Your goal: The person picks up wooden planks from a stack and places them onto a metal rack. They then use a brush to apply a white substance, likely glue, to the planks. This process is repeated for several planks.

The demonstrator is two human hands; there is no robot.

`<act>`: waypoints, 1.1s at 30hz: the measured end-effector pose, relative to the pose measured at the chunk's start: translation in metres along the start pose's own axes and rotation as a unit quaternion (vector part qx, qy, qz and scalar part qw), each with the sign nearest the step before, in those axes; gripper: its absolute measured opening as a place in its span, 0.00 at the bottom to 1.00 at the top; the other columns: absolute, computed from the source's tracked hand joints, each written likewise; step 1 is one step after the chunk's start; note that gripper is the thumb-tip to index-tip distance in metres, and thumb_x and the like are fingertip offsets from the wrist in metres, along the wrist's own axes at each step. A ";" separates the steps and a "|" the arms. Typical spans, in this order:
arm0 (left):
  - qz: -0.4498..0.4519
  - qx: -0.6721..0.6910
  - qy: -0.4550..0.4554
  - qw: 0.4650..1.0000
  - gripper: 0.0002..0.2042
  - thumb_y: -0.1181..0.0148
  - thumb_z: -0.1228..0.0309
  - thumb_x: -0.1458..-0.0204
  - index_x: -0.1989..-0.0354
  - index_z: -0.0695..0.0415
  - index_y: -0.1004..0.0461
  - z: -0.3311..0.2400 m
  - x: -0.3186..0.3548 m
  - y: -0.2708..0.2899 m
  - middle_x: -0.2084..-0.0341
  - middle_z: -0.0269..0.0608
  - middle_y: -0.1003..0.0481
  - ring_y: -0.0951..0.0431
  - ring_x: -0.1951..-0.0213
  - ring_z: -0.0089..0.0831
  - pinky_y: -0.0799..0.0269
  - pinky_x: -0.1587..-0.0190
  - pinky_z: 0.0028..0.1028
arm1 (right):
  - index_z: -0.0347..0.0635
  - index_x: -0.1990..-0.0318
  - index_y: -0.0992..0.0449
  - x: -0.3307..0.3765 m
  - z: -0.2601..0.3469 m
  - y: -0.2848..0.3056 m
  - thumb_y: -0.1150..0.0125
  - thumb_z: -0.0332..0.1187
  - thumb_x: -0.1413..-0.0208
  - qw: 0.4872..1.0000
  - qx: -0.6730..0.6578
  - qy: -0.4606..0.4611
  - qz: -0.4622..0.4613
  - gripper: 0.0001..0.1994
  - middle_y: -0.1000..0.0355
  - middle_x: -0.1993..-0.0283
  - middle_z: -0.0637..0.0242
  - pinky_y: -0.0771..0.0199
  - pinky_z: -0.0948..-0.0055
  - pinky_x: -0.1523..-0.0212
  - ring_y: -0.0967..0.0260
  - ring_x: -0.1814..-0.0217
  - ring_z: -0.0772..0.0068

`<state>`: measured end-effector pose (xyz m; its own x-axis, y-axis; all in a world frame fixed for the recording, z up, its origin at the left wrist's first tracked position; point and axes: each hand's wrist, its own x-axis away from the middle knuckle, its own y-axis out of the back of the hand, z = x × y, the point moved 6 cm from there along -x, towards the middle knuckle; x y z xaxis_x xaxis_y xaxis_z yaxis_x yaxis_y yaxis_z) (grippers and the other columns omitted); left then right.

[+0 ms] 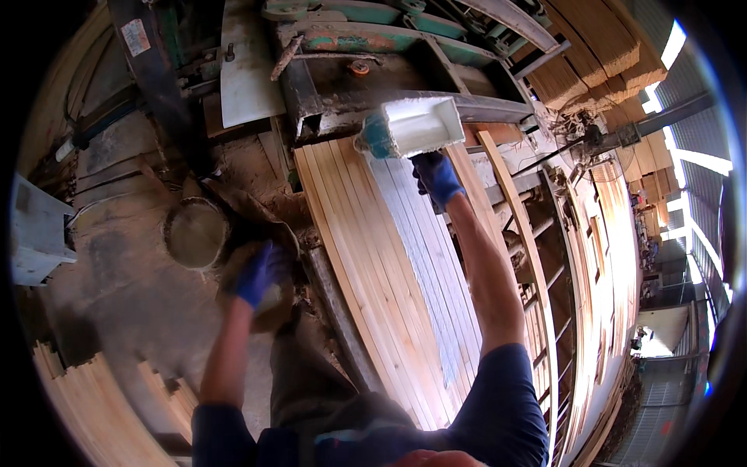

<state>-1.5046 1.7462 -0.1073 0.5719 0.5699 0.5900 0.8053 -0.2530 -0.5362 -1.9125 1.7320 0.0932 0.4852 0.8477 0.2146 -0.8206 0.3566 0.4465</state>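
Observation:
My right hand [437, 180], in a dark blue glove, is closed at the near side of a boxy white trough [426, 126] with a teal end, its inside coated white. The trough is tilted above the far end of a row of light wooden strips [359, 233] lying side by side. A whitish wet-looking band [416, 268] runs lengthwise over several of the strips. My left hand [261, 276], also blue-gloved, is low on the left, over a round brownish container [272, 310]. Motion smears its fingers.
A round bucket [196, 232] of greyish stuff stands on the dusty floor beyond my left hand. Behind the strips is a green and rusty machine frame [373, 70]. Stacked boards [591, 47] rise at far right; more strips [93, 405] lie at lower left.

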 end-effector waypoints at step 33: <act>0.183 0.274 0.046 0.943 0.31 0.58 0.41 0.39 0.40 0.56 0.33 0.019 -0.165 -0.109 0.52 0.43 0.24 0.22 0.53 0.37 0.23 0.51 0.40 | 0.39 0.72 0.28 0.017 0.017 -0.064 0.43 0.40 0.40 0.997 -0.055 -0.039 0.049 0.14 0.34 0.82 0.69 0.37 0.73 0.87 0.38 0.86 0.78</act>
<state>-1.6898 1.6942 -0.1579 0.8273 0.4467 0.3405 0.3635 0.0364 -0.9309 -1.8467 1.7167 0.0831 0.4195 0.8491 0.3210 -0.8913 0.3182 0.3229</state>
